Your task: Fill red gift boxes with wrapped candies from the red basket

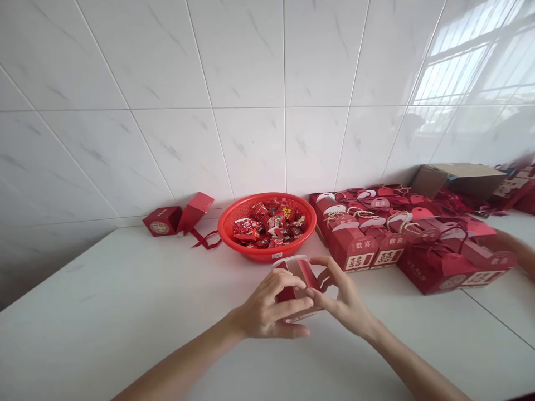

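A small red box (307, 273) stands open at the top on the white table, in front of a red plastic basket (225, 228) of wrapped sweets (273, 223). My left hand (273, 303) curls over the box's left side, its fingers at the upper edge. On the right side, my right hand (340, 295) pinches a top flap of the box between thumb and fingers. The fingertips of both hands nearly meet over the opening. What lies inside the box cannot be made out.
Rows of red gift boxes (359, 245) with cord handles stand at the right, a brown carton (460, 175) behind them. Another person's arm (516, 250) reaches in at the right edge. Two red boxes (163, 221) and a ribbon (204, 239) lie back left, near the tiled wall.
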Demonstrator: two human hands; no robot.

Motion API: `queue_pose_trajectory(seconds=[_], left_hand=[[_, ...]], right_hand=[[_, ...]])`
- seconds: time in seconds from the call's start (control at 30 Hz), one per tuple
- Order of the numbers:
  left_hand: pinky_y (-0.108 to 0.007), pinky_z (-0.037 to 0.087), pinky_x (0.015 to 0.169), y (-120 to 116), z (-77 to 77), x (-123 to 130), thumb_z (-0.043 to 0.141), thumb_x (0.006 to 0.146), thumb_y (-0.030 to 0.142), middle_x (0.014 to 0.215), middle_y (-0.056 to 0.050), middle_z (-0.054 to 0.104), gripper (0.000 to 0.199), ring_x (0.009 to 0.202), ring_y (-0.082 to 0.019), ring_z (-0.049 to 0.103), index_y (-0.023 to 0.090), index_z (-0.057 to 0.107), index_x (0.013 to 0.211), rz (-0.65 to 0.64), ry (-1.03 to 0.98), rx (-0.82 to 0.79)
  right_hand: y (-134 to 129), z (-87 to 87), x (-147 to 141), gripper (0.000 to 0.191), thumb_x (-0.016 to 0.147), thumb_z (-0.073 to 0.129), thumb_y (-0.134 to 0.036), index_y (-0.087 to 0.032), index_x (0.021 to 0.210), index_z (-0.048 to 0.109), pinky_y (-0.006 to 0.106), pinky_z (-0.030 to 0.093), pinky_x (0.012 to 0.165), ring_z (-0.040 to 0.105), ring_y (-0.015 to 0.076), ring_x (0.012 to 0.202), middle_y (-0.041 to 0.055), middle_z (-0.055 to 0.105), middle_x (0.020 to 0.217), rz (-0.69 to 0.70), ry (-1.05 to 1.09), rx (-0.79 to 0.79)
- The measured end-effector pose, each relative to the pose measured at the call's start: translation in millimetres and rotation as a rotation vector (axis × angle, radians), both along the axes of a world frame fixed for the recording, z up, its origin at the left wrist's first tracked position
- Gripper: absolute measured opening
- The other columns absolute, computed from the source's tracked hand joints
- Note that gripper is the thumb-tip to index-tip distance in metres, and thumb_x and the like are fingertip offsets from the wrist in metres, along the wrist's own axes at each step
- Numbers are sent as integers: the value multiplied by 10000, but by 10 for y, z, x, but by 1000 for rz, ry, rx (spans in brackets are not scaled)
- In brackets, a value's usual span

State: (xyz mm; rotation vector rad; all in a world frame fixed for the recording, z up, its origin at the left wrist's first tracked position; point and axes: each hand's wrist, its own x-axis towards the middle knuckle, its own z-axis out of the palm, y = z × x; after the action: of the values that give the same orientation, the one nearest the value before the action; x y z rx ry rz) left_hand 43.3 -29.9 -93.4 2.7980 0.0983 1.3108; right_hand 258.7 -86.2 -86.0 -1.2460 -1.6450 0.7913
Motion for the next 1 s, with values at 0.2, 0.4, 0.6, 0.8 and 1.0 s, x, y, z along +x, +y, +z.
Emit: queue_pose_trajectory(seconds=[0.2, 0.4, 0.6, 0.8, 1.0], left_hand=[[-303, 548, 706, -87, 214, -91, 485, 1005, 245, 1011, -81, 614, 188, 803, -164, 622, 213, 650, 1089, 117, -143, -222], [-281, 578, 725, -42, 451, -201, 619, 927, 223, 1095, -57, 647, 149, 758, -134, 641, 241, 708, 1046, 334, 62, -493], [-351, 580, 895, 1, 493, -299, 693, 874, 494, 1343, -112, 584, 509, 1101, -261, 656, 263, 638, 1324, 473, 345, -718], [-382, 558, 890, -123, 585, -237, 715, 798, 645, 1382, -117, 565, 813, 1208, -333, 598, 338, 449, 1503, 464, 425, -779], [-353, 534, 685, -217, 601, -233, 814, 547, 739, 1278, -148, 615, 1171, 1053, -383, 668, 366, 334, 1548, 601, 535, -830]], right_hand=[[4, -27, 43, 394, 959, 492, -482, -229, 1258, 538, 312, 491, 684, 612, 194, 741, 17, 624, 792, -29, 47, 51], [56, -46, 115, 331, 910, 451, -363, -226, 1141, 645, 292, 399, 614, 504, 175, 669, 15, 560, 746, -127, 158, 48], [122, -130, 185, 299, 739, 556, -311, -209, 990, 681, 263, 365, 579, 415, 133, 623, 2, 553, 761, -91, 460, -298], [134, -113, 134, 296, 672, 636, -278, -190, 952, 672, 278, 474, 625, 540, 162, 726, 47, 622, 903, 43, 731, -484], [91, -113, 79, 265, 772, 683, -357, -216, 981, 602, 289, 512, 672, 575, 163, 770, 47, 620, 972, 147, 695, -487]])
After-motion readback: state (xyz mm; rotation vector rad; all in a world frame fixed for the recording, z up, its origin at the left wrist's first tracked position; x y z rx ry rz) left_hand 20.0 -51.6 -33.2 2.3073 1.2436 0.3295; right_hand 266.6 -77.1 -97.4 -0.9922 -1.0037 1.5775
